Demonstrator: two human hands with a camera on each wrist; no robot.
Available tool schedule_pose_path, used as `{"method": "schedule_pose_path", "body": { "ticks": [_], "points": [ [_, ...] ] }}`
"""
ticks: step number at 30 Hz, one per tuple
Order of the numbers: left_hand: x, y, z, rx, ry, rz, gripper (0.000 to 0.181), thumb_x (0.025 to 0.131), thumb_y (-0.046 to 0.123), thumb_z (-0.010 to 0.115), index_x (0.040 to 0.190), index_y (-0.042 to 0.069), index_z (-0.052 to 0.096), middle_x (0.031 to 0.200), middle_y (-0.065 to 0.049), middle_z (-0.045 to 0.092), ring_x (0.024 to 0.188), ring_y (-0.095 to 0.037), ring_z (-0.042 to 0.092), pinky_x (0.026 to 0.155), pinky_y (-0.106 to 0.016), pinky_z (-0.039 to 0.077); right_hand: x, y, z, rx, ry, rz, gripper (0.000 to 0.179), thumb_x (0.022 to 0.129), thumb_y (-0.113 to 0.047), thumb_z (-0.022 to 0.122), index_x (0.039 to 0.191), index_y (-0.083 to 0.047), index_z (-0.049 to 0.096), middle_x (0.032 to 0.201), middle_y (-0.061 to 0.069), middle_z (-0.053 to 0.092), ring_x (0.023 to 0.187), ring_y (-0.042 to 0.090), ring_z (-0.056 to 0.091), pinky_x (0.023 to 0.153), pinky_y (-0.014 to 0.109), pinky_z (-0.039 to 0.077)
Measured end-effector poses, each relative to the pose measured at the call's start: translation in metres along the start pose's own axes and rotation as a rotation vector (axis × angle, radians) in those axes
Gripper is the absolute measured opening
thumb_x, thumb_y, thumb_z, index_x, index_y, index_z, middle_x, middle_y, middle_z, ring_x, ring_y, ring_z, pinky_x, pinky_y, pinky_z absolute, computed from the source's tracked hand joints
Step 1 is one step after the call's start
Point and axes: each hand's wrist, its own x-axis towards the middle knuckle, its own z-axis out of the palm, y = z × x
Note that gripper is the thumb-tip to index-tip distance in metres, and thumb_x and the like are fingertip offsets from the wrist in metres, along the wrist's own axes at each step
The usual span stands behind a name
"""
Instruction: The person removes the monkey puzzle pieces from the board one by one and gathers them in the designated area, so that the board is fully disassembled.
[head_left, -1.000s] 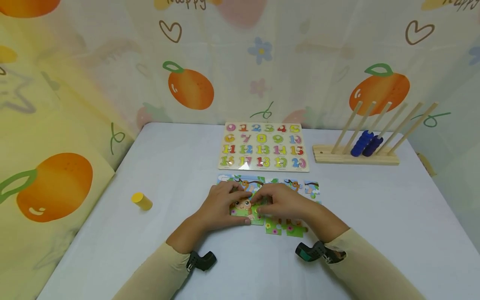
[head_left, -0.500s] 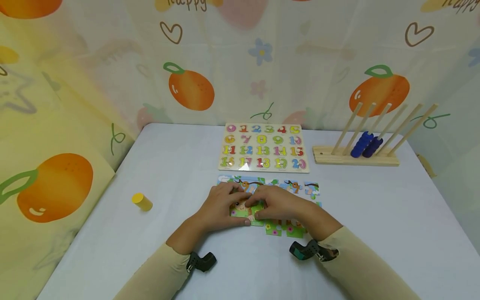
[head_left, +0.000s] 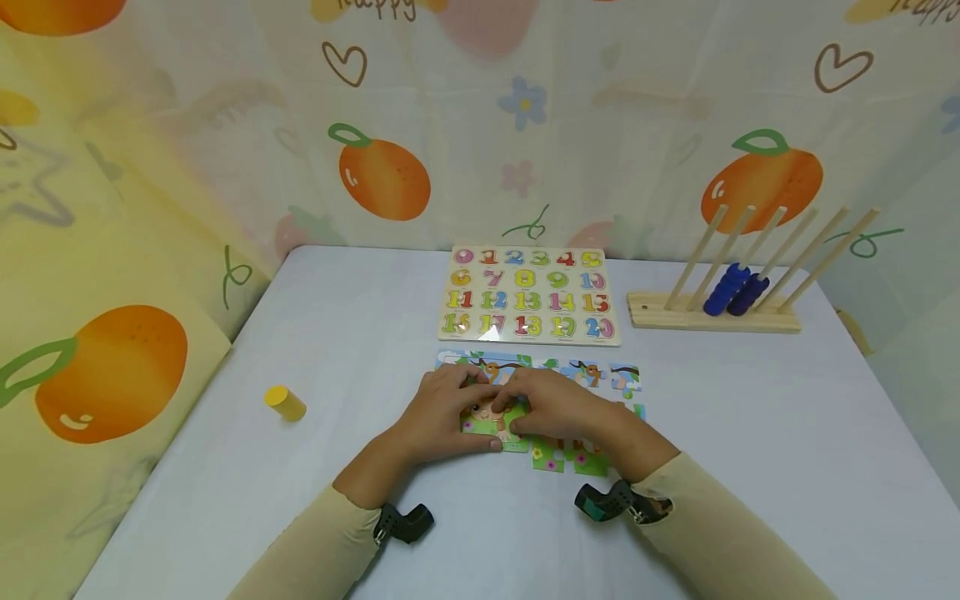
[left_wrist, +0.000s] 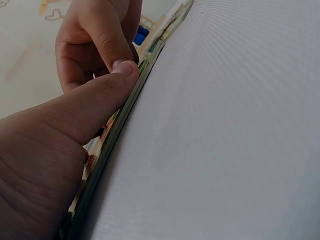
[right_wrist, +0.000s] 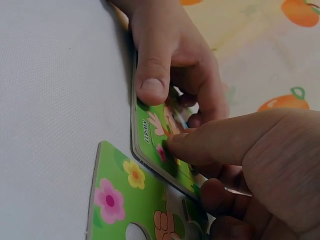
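A jigsaw puzzle board (head_left: 480, 423) with a cartoon animal on green ground lies between the hands in the head view. The left hand (head_left: 442, 414) rests along its left side, its extended thumb pressing the near edge and its fingers across the top. From the right, the right hand (head_left: 558, 404) reaches over the board, its thumb and bent fingers round a green puzzle piece (head_left: 516, 412) at the right part of the picture. The right wrist view shows the right thumb (right_wrist: 195, 142) touching the green surface; the fingertips behind are partly hidden. A loose flowered piece (right_wrist: 112, 187) lies beside the board.
More loose jigsaw pieces (head_left: 624, 379) lie right of the board, partly under the right hand. Behind stands a wooden number board (head_left: 528, 292). A pegged wooden rack (head_left: 648, 310) with blue beads (head_left: 726, 289) is back right. A yellow cylinder (head_left: 286, 403) lies at left.
The right hand has moved slightly left over the board, and its thumb and fingertips have come down around the green piece. The left hand has stayed in place.
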Motion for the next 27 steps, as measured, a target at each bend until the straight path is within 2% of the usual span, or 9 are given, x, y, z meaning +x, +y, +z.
{"method": "schedule_pose_path", "body": {
  "ticks": [11, 19, 27],
  "points": [
    [0.0004, -0.0015, 0.0012, 0.006, 0.012, 0.013, 0.068, 0.08, 0.065, 0.088, 0.135, 0.027, 0.075, 0.129, 0.005, 0.056, 0.12, -0.018, 0.049, 0.095, -0.045, 0.038, 0.0014, -0.0047, 0.0025, -0.003, 0.014, 0.057, 0.027, 0.088, -0.01, 0.085, 0.113, -0.018, 0.079, 0.113, -0.008, 0.066, 0.106, 0.014, 0.061, 0.099, 0.039, 0.05],
    [0.0001, -0.0009, 0.001, 0.008, -0.007, -0.006, 0.068, 0.08, 0.064, 0.088, 0.135, 0.026, 0.075, 0.13, 0.005, 0.056, 0.12, -0.017, 0.048, 0.096, -0.044, 0.038, 0.0041, -0.0063, 0.0038, -0.01, 0.004, 0.091, 0.028, 0.086, -0.009, 0.086, 0.111, -0.019, 0.078, 0.111, -0.008, 0.064, 0.104, 0.015, 0.06, 0.099, 0.04, 0.05],
    [0.0002, -0.0013, 0.0014, 0.004, 0.003, -0.001, 0.068, 0.08, 0.064, 0.088, 0.134, 0.027, 0.075, 0.13, 0.005, 0.057, 0.121, -0.017, 0.049, 0.096, -0.045, 0.038, 0.004, -0.0061, 0.0029, 0.007, -0.001, 0.097, 0.029, 0.085, -0.006, 0.086, 0.11, -0.018, 0.078, 0.112, -0.006, 0.063, 0.103, 0.015, 0.059, 0.097, 0.039, 0.049]
  ]
}}
